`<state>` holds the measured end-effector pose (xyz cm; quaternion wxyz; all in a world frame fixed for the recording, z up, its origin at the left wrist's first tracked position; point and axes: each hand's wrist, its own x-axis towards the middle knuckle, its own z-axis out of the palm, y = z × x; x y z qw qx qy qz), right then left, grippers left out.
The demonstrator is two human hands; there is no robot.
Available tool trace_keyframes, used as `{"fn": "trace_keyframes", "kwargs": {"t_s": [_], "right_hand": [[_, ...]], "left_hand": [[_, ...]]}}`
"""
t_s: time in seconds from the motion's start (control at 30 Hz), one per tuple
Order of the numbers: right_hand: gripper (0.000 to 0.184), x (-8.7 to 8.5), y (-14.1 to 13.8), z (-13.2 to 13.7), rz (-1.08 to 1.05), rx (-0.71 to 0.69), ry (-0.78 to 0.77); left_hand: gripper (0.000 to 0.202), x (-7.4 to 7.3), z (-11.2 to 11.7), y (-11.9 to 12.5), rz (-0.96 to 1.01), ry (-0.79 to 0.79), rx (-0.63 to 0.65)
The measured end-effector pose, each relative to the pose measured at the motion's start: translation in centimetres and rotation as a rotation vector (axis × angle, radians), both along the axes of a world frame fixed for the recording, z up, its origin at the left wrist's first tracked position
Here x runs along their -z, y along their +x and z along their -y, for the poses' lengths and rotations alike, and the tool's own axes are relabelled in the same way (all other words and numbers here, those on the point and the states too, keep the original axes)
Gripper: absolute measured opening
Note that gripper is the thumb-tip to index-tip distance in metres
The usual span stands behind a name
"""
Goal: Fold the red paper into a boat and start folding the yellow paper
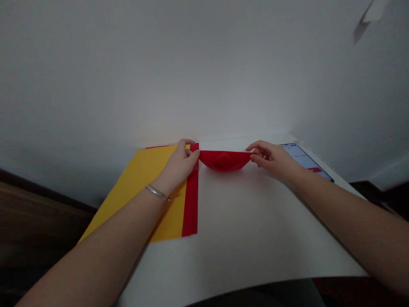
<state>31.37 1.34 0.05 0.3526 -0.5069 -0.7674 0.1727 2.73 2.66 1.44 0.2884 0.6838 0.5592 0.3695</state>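
Note:
Between my two hands is a folded red paper boat (223,161), its straight long edge on the far side and its curved side toward me. My left hand (183,162), with a silver bangle at the wrist, pinches the boat's left tip between thumb and fingers. At the other end, my right hand (268,157) pinches the right tip, with its index finger slightly raised. Under my left hand and forearm lie yellow paper (134,183) and red paper (191,209), which shows along the yellow paper's right edge.
A phone (306,160) with a lit screen lies on the white table (249,238), partly behind my right hand and forearm. A pale wall (204,72) rises at the table's far edge. Brown wood (38,217) stands at the left.

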Motion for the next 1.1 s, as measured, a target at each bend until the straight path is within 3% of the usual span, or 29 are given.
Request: {"fn": "trace_keyframes", "kwargs": {"t_s": [0.1,0.27,0.5,0.63,0.77,0.9,1.1], "right_hand": [[0.012,-0.7,-0.6,0.7,0.091,-0.053,0.057],[0.015,-1.7,-2.2,1.9,0.132,-0.141,0.059],[0.016,-2.1,-4.1,3.1,0.155,-0.168,0.122],[0.012,-2.3,-4.0,3.1,0.115,-0.178,0.156],[0.017,-1.8,-3.3,2.3,-0.010,-0.068,0.240],[0.019,-1.0,-2.8,1.3,-0.120,0.013,0.216],[0.020,-0.3,-2.7,0.4,-0.235,0.074,0.218]], "left_hand": [[0.038,0.6,-0.4,0.4,0.015,0.063,0.045],[0.031,0.6,-0.4,1.0,-0.120,0.277,0.182],[0.015,-0.2,0.7,2.0,-0.351,0.467,0.561],[0.013,-0.1,0.4,1.7,-0.394,0.534,0.566],[0.015,0.0,0.0,1.1,-0.361,0.554,0.592],[0.018,0.1,0.1,0.9,-0.363,0.500,0.625],[0.041,-1.4,1.4,0.9,-0.393,0.532,0.635]]}}
